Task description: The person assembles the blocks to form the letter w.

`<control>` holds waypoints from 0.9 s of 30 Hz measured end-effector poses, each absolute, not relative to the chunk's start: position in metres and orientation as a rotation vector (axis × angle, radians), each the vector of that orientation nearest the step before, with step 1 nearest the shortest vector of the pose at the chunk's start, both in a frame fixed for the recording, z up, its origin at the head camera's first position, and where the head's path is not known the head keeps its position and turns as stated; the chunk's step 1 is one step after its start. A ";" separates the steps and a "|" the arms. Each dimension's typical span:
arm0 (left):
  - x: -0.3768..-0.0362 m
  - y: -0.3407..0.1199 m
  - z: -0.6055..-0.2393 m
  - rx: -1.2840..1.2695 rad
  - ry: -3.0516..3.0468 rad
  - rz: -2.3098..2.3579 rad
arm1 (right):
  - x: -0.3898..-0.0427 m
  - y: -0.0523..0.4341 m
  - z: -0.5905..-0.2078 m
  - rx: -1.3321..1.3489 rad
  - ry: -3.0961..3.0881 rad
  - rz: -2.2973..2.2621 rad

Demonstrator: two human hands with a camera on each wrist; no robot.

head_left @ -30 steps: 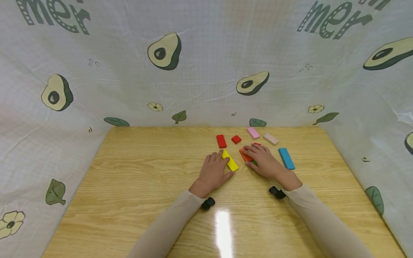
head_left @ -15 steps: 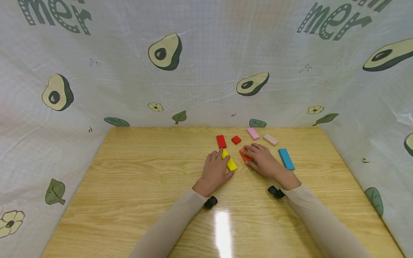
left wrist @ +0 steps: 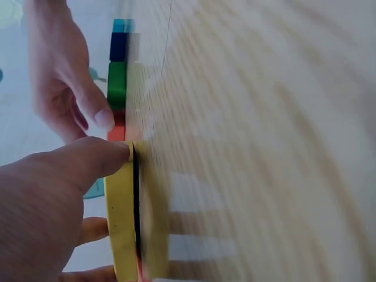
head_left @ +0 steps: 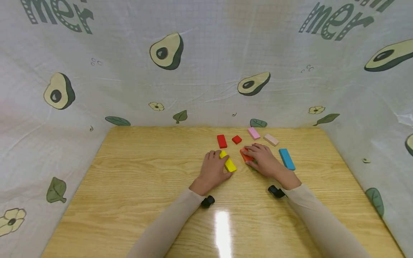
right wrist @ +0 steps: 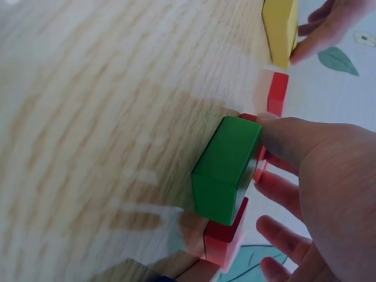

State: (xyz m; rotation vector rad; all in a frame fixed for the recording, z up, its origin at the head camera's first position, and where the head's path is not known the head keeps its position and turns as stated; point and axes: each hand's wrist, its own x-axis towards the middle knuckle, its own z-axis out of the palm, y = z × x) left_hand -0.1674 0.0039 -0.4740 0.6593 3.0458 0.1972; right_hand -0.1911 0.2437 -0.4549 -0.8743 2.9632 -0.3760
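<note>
Evidently small painted wood: yellow block (head_left: 228, 162), pinched along its long sides by left hand (head_left: 212, 171) at mid-table (head_left: 145, 186); green block (right wrist: 226, 167) under right hand (head_left: 264, 161), thumb curled on it. Both judged light, rigid, slick. Count: one yellow, one green, perhaps ten blocks overall.

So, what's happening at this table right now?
A person is working with coloured wooden blocks on a wooden table. The left hand holds a yellow block, thumb and fingers on its sides. The right hand covers an orange block and, as the right wrist view shows, touches a green block lying beside a red one. Farther back lie two red blocks, a pink block, a beige block and a blue block, none touched.
</note>
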 end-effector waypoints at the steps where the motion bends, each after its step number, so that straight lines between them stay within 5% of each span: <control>1: -0.167 0.002 -0.474 0.658 3.046 0.201 | -0.191 0.243 -0.454 -0.869 2.961 -0.375; 27: -0.128 -0.122 -0.460 0.556 3.141 0.294 | -0.195 0.242 -0.451 -0.968 2.978 -0.398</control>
